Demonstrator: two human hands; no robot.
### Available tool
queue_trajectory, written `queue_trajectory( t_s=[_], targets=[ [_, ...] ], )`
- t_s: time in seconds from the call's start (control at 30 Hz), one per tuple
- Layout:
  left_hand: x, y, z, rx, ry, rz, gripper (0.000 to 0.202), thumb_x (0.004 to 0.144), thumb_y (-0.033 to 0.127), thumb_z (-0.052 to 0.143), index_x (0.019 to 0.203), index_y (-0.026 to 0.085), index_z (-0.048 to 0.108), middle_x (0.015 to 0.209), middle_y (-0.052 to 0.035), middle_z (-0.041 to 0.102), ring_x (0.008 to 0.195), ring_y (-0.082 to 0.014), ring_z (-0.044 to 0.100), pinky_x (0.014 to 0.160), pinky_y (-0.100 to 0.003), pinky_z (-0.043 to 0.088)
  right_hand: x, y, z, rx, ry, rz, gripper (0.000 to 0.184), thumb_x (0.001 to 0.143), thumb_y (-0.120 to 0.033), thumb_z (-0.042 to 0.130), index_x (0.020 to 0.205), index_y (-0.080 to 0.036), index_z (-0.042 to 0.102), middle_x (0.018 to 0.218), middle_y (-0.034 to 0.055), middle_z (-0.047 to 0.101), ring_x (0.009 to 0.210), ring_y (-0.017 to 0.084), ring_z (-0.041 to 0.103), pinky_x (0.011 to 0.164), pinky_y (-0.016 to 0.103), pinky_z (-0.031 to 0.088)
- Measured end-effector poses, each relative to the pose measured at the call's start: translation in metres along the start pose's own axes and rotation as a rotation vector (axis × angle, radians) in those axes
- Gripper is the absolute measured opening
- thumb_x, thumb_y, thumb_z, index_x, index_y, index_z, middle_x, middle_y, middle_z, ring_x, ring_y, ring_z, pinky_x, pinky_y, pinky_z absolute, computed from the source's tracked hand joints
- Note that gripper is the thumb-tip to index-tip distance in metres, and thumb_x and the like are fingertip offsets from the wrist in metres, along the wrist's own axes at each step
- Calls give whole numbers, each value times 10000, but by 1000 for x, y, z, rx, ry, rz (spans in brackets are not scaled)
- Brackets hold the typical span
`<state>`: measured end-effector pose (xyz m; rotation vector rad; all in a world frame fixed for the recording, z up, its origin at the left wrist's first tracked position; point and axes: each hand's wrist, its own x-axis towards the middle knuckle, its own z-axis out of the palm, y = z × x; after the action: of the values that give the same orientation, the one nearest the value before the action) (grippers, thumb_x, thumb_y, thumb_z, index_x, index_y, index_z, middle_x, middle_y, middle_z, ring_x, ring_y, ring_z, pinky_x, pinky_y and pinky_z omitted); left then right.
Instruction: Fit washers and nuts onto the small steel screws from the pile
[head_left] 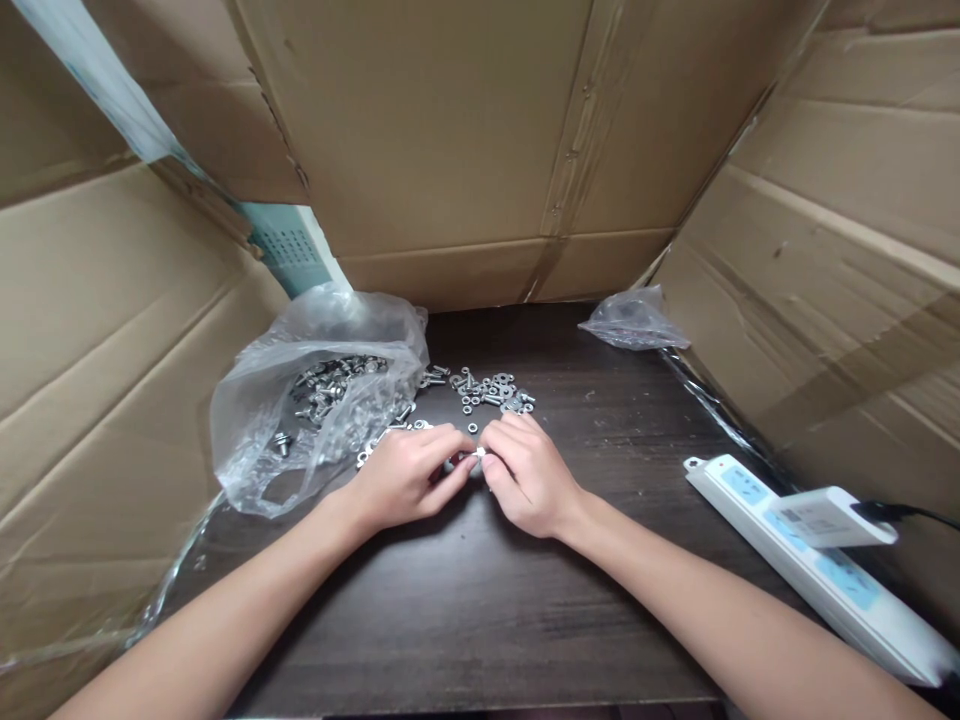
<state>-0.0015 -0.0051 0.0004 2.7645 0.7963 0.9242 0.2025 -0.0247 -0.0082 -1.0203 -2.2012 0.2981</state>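
My left hand and my right hand meet over the middle of the dark table, fingers pinched close together. Between the fingertips shows a small shiny metal fastener, apparently a bolt; fingers cover most of it, and any nut or washer on it cannot be made out. Just beyond the fingertips lies a single nut. Farther back is a loose pile of bolts, nuts and washers. More washers and bolts lie beside my left hand, partly hidden by it.
To the left stands an open clear plastic bag with many bolts inside. A crumpled clear bag lies at the back right. Along the right side runs a white power strip with a plugged-in adapter. Cardboard walls enclose the table.
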Motion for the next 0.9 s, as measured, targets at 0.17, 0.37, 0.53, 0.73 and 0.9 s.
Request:
queue_trajectory(
  t_s=[0.17, 0.37, 0.53, 0.73, 0.9],
  targets=[
    [0, 0, 1, 23, -2, 11, 147, 1017, 241, 497, 974, 170, 618, 760, 2, 655, 596, -109, 573, 564, -240, 407, -1, 0, 1, -6, 19, 9, 217, 932, -193, 380, 718, -226, 357, 678, 14, 507, 675, 187, 410, 694, 351, 316],
    [0, 0, 2, 23, -10, 11, 155, 1004, 247, 504, 948, 168, 625, 729, 6, 641, 577, -111, 561, 554, -244, 402, -2, -2, 1, 3, -9, 40, 226, 933, -201, 388, 712, -225, 353, 666, 7, 494, 667, 181, 418, 683, 340, 319],
    [0, 1, 2, 25, -10, 11, 150, 989, 251, 513, 924, 176, 626, 703, 13, 644, 564, -111, 562, 550, -248, 393, -2, -2, 1, 11, -31, 65, 226, 928, -217, 387, 705, -226, 357, 658, 6, 486, 665, 181, 424, 689, 340, 325],
    [1, 2, 1, 17, -7, 18, 151, 977, 247, 517, 895, 178, 622, 675, 20, 637, 546, -107, 561, 530, -249, 383, -3, -2, 2, 22, -28, 70, 225, 911, -214, 401, 690, -228, 357, 635, -1, 467, 646, 179, 421, 679, 336, 330],
    [1, 1, 1, 28, 18, 7, 140, 982, 244, 526, 923, 172, 629, 693, 19, 642, 553, -103, 565, 544, -244, 401, -2, -3, 2, 41, -2, 94, 201, 928, -215, 412, 729, -222, 435, 669, 9, 523, 662, 184, 474, 698, 335, 361]
  ],
)
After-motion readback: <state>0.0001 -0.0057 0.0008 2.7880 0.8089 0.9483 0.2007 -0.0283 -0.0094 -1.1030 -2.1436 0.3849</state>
